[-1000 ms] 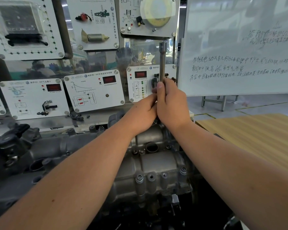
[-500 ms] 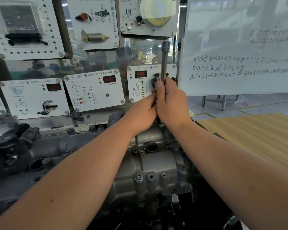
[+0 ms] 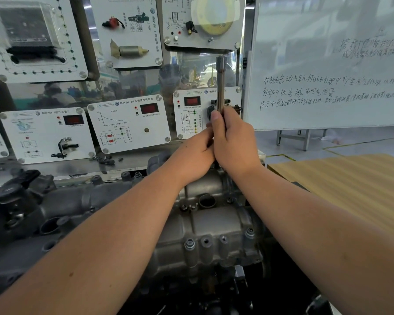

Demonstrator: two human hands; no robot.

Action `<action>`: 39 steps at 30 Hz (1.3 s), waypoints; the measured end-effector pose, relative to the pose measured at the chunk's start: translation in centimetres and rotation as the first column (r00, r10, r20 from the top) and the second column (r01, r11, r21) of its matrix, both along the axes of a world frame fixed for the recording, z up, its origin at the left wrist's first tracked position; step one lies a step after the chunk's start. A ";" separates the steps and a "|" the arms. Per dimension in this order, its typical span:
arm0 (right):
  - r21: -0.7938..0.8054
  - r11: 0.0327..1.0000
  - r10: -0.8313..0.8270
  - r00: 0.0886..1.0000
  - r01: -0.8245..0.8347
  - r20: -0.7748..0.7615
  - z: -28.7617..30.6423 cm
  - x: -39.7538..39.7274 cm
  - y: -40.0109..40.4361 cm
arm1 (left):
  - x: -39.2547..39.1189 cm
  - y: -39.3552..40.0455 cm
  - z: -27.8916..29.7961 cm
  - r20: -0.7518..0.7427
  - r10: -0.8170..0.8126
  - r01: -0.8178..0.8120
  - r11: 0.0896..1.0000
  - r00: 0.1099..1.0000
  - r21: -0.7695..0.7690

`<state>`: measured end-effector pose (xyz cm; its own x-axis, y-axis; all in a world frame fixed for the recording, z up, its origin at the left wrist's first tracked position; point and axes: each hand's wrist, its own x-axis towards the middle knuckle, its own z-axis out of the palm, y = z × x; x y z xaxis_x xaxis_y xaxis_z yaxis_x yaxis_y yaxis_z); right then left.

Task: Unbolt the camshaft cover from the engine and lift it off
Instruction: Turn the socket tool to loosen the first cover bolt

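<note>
Two hands share one tool above the camshaft cover (image 3: pixel 214 219), the ribbed grey casting on top of the engine (image 3: pixel 55 214), low in the centre of the view. The cover's long axis runs away from the viewer, and bolts (image 3: pixel 189 243) still stand along its near edge, so it is judged not yet free to lift. At its far end a metal socket wrench (image 3: pixel 220 85) rises nearly upright, the socketed top clear of the hands and the lower end hidden behind them. The right hand (image 3: pixel 234 142) wraps the shaft with fingers curled and the thumb laid up along it; the left hand (image 3: pixel 195 153) closes around the same shaft just below, touching the right. Whether the lower end sits on a bolt cannot be told. Both hands lie directly above the cover's far end, the left somewhat lower and nearer the casting. Behind stand instrument panels (image 3: pixel 127 123) and a whiteboard (image 3: pixel 328 64); a wooden table (image 3: pixel 350 183) lies to the right.
</note>
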<state>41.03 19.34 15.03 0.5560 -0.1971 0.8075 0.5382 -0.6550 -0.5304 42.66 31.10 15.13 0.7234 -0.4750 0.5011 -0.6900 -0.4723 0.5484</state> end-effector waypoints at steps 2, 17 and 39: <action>0.014 1.000 0.005 1.000 -0.005 -0.008 0.0 0.0 0.0 | 0.0 0.0 0.0 -0.014 0.004 -0.004 1.000 1.000 0.014; -0.007 1.000 -0.007 1.000 0.007 0.026 0.0 0.1 -0.2 | 0.1 0.0 -0.1 -0.040 -0.012 0.009 0.998 0.999 -0.068; 0.019 0.999 0.034 0.999 -0.034 -0.001 -0.2 0.4 -0.2 | 0.6 0.0 0.1 0.028 0.020 -0.020 1.000 0.999 -0.018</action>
